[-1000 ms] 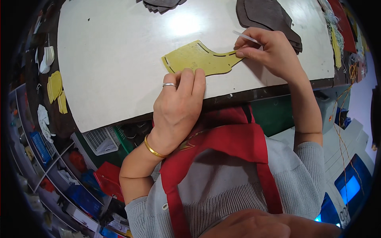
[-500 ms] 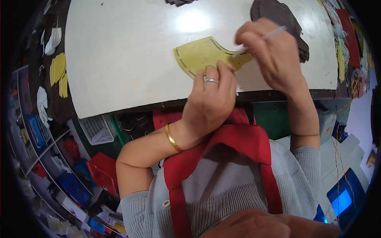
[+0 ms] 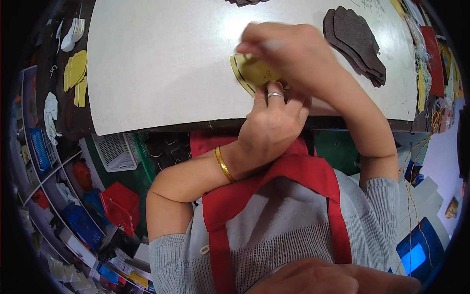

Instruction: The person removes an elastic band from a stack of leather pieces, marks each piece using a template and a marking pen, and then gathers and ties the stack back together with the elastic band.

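Note:
A curved yellow template with dark slots along its edges lies near the front of the white tabletop. My left hand, with a ring and a gold bangle, holds the template down, its fingertips bunched on the near edge. Above it my right hand is closed around a thin white pen, smeared by motion. That hand covers the template's right part and the pen's tip. Whether another piece lies under the template, I cannot tell.
A stack of dark brown cut pieces lies at the right, with more dark pieces at the far edge. Yellow pieces and white gloves lie along the left side. A white basket stands below the table.
My right hand with the pen has swept left across the template, from its right end to its upper left. The view has shifted slightly; my left hand stays on the template.

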Demonstrator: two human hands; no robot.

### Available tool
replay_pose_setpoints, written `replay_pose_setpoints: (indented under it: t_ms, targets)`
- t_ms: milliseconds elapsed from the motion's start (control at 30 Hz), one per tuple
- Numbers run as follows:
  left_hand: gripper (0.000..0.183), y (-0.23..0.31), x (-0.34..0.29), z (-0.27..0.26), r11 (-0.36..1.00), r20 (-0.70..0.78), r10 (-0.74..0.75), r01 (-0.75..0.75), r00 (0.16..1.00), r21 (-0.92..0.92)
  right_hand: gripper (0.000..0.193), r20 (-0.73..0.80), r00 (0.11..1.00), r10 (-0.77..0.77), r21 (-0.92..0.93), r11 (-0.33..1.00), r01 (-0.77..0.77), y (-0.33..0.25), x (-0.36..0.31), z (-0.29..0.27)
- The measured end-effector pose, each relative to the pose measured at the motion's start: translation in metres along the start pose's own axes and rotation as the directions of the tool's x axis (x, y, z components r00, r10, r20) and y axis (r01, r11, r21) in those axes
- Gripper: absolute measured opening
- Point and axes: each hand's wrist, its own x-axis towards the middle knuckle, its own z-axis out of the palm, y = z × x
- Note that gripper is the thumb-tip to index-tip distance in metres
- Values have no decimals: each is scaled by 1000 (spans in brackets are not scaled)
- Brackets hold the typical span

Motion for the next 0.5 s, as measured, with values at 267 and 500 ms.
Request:
replay_pose_setpoints:
  t_ms: [267, 500]
  targets:
    - [31, 5, 16, 0, 986, 27, -6, 1, 1000, 164, 28, 94, 951, 296, 194, 931, -309, 34, -41, -32]
    - [31, 5, 17, -1, 991, 96, -17, 4, 995, 135, 24, 63, 987, 148, -90, 986, -142, 32, -63, -37]
